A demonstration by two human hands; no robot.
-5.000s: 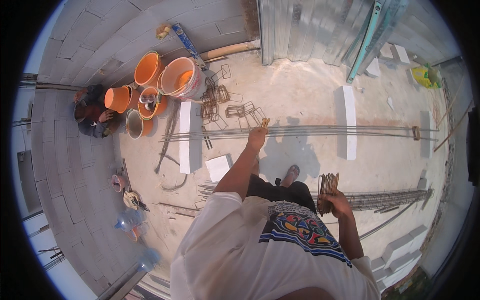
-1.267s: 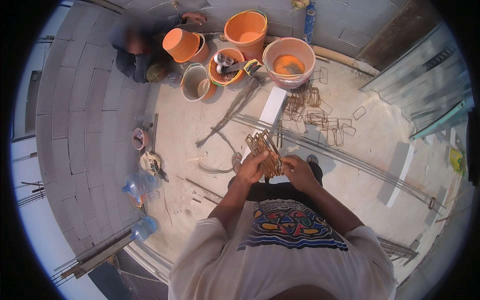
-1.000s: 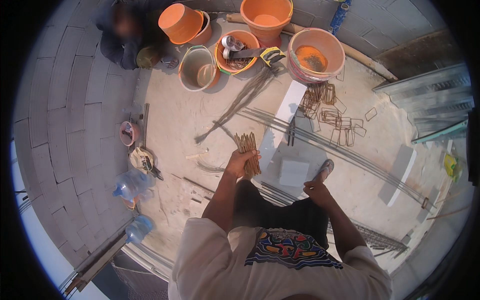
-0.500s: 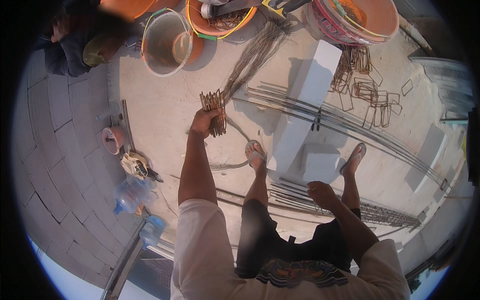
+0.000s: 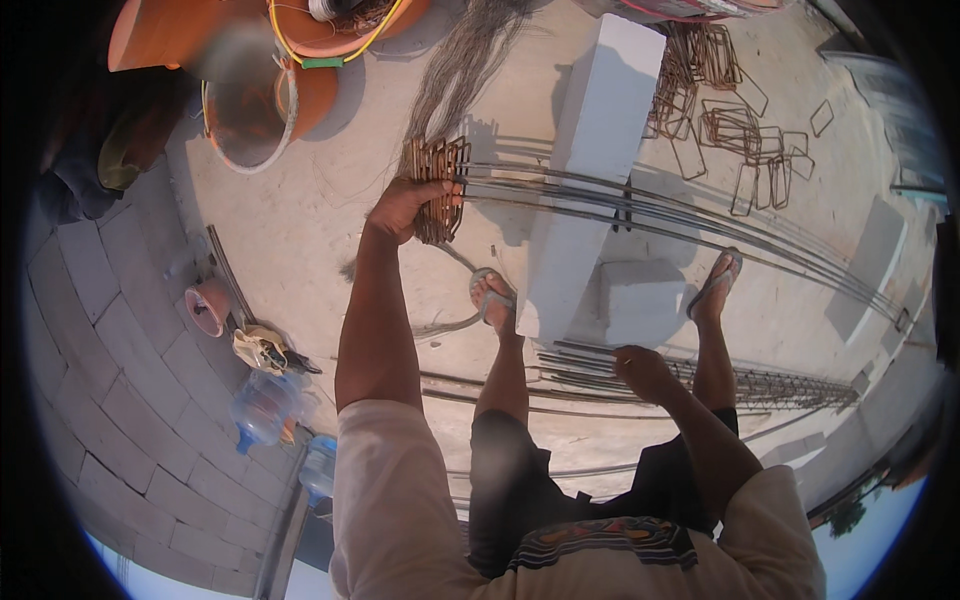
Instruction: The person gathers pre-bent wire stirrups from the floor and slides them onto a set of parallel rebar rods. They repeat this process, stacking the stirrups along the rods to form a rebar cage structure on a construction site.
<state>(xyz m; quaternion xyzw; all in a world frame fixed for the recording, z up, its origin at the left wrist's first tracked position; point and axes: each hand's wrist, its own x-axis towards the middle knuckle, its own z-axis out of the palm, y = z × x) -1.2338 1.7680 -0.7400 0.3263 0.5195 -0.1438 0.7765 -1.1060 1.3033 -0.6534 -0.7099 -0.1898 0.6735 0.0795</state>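
My left hand (image 5: 400, 207) is closed round a bundle of rusty rectangular rebar stirrups (image 5: 436, 222), its thumb lying across them. The bundle is at the left ends of several long steel bars (image 5: 690, 219); I cannot tell whether the bars pass inside the stirrups. Those bars rest across a long grey block (image 5: 608, 105) and run off to the right. My right hand (image 5: 646, 374) is curled closed in front of my right thigh, above other steel bars (image 5: 575, 366) on the ground. Whatever its fingers may hold is hidden.
Loose stirrups (image 5: 755, 140) lie at the far right. A hank of thin wire (image 5: 462, 70) stretches beyond my left hand, near orange buckets (image 5: 318, 100). A smaller block (image 5: 645, 300) stands between my feet. Water bottles (image 5: 262, 408) sit by the left block wall (image 5: 120, 330). Another person (image 5: 85, 165) is at the far left.
My left hand has brought the stirrups up to the bars' left ends. The view has shifted, with the buckets now further up and left. My right hand stays closed near my thigh.
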